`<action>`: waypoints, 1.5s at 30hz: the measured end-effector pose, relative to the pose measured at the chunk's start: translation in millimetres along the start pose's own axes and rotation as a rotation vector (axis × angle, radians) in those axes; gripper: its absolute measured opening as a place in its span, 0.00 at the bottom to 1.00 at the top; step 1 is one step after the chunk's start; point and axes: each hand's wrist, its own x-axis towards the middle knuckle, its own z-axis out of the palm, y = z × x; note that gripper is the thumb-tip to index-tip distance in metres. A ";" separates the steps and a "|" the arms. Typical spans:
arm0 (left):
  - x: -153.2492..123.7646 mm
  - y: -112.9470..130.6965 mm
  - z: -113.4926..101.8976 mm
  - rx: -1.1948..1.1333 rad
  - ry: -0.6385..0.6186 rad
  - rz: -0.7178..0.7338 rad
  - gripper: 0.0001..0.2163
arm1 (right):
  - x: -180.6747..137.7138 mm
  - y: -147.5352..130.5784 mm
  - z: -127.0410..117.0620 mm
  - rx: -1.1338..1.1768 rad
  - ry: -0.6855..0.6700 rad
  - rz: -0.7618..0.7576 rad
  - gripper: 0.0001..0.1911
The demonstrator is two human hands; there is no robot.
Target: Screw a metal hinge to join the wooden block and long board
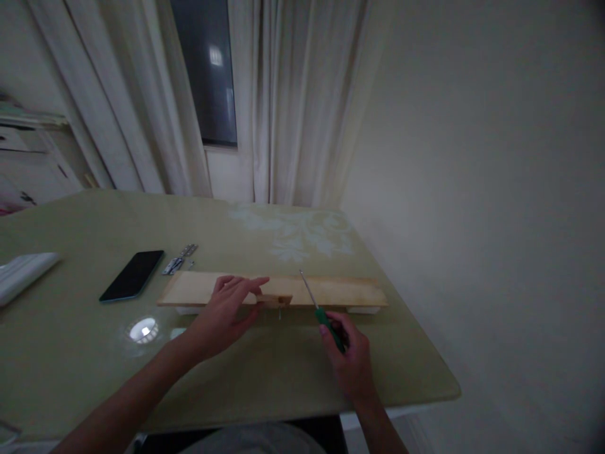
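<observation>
My right hand (347, 353) is closed around the green handle of a screwdriver (322, 317), whose thin metal shaft points up and away over the long wooden board (331, 290). Between its thumb and fingers, my left hand (229, 309) grips a small wooden piece (276, 299) at the board's near edge. A dark spot shows near the right end of that piece. Just below it is a small, thin metal bit (280, 313), perhaps a screw, too small to make out surely. White supports (363, 309) hold the board off the table.
Behind the board's left end lie several metal hinges (178, 260). Left of them is a black phone (133, 275). A white object (26, 274) sits at the table's far left. The green-covered table (401, 366) meets a wall on the right, with curtains (302, 107) behind.
</observation>
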 end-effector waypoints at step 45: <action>-34.7 1.7 20.8 0.467 -0.178 0.546 0.15 | 0.9 -0.9 0.6 0.002 -0.011 0.006 0.16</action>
